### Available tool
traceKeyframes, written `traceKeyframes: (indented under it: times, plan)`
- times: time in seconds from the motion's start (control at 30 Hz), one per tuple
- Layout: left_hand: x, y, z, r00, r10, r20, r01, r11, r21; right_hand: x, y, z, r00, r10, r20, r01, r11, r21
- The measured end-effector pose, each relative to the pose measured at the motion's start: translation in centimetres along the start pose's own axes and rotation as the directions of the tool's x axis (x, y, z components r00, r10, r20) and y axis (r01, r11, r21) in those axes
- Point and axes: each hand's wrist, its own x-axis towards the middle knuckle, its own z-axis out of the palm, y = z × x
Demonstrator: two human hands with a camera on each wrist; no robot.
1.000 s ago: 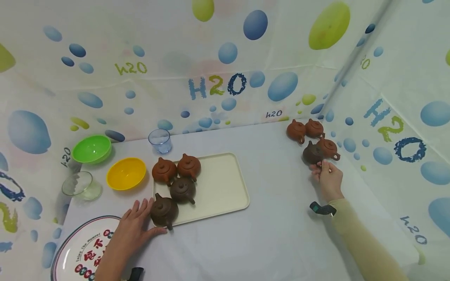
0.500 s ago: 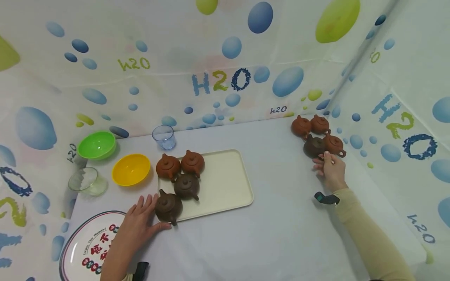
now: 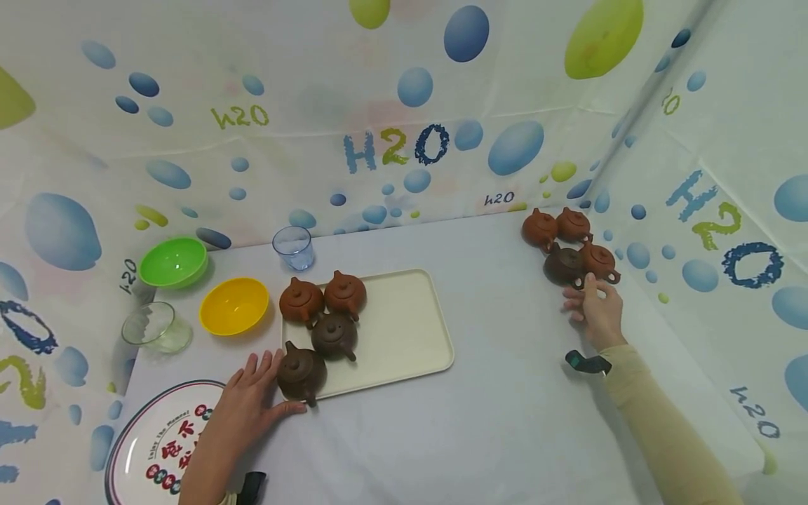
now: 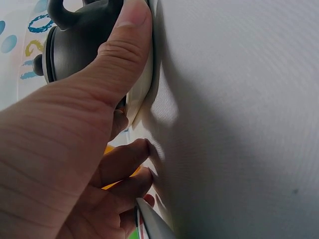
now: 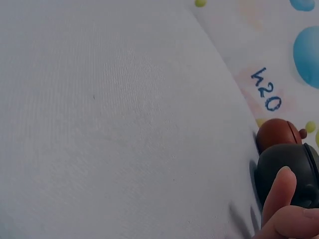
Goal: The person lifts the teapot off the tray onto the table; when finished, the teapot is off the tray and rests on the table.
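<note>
A pale beige sleeve [image 3: 663, 435] covers the right arm; a black-and-teal strap [image 3: 587, 362] circles that wrist, a black one [image 3: 252, 485] the left.

I read "H2O" in large letters on the back curtain [image 3: 394, 151] and side curtain [image 3: 726, 231] — smaller "h2o" prints scattered between; the plate's [image 3: 135, 449] lettering stays illegible.

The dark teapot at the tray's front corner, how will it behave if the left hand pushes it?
The teapot looks like rigid clay, so probably fragile. Its squat body should slide, not tip. It sits at the tray edge, so it might slip off.
</note>
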Motion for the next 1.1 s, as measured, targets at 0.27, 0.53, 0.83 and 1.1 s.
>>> traceKeyframes:
  times: [0.27,0.53,0.83,1.1]
  plan:
    - [0.0,0.0,-0.1,1.0,-0.003,-0.005,0.003,1.0,0.009,-1.6,0.0,0.4,0.998,-0.027,-0.049,0.026,1.0,-0.002]
    - [0.0,0.0,0.0,1.0,0.005,-0.011,-0.005,1.0,0.004,-2.9,0.1,1.0,0.999,-0.037,0.001,0.037,0.999,-0.008]
    - [0.0,0.0,-0.1,1.0,0.005,-0.011,-0.005,1.0,-0.002,-6.0,0.4,3.5,0.987,0.025,0.162,-0.027,1.0,0.006]
    - [-0.2,0.1,-0.1,1.0,0.003,-0.01,-0.003,1.0,-0.01,-9.1,2.2,6.7,0.959,0.016,0.285,0.003,0.998,-0.066]
